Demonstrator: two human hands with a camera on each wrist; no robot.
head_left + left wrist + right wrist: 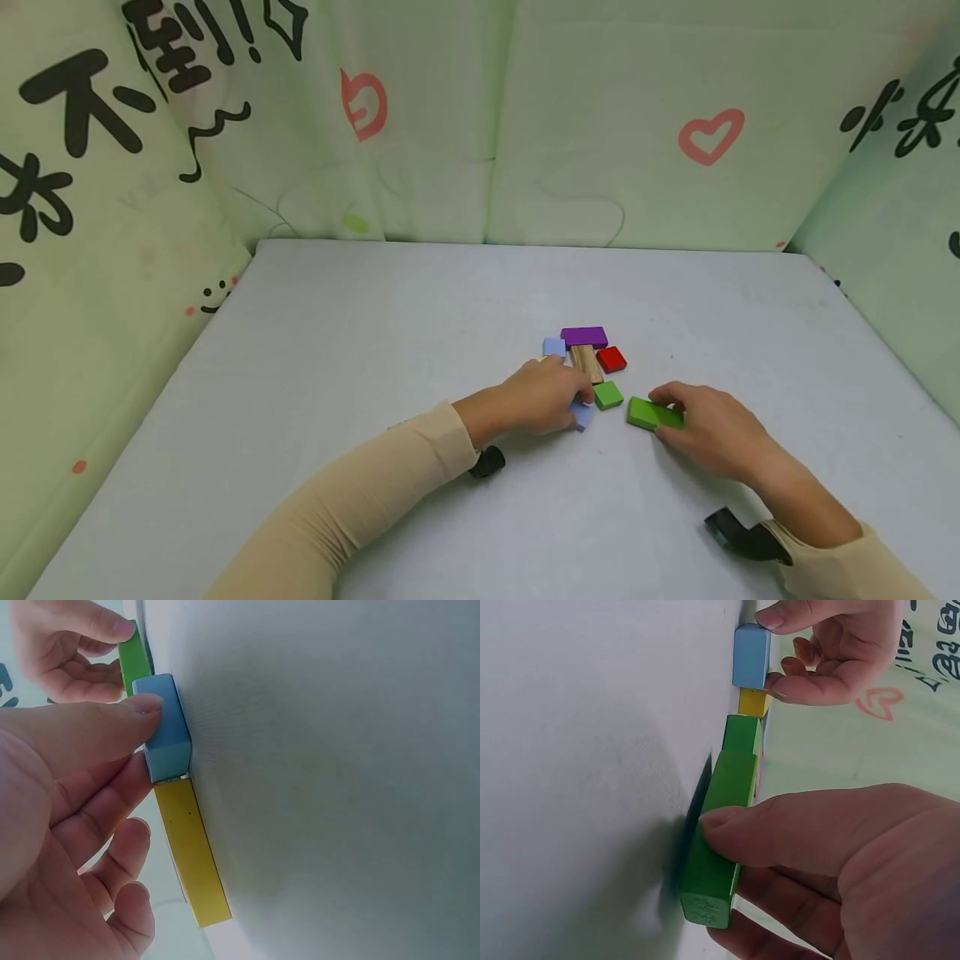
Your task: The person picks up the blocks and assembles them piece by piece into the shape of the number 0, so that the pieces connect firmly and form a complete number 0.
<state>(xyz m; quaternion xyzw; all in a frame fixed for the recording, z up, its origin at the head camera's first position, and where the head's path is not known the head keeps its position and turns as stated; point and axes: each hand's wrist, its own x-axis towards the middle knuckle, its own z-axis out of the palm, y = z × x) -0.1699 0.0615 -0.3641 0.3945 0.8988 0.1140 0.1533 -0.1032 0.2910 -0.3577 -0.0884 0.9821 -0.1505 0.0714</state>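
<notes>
My left hand [542, 398] pinches a light blue block [171, 750] between thumb and fingers, low at the white table. A yellow block [193, 851] adjoins it in the left wrist view; the hand mostly covers it in the head view. To the right, my right hand [722, 429] holds a long green block [649, 413] by its right end, thumb on the near side. That block casts a dark shadow beneath it in the right wrist view. A small green block [608, 395] lies between the two hands.
Behind the left hand, a bare wooden block [586, 363], a red block [611, 359], a second light blue block [554, 347] and a purple block [584, 337] lie close together on the table [390, 317]. Printed curtains [600, 125] stand along the back and sides.
</notes>
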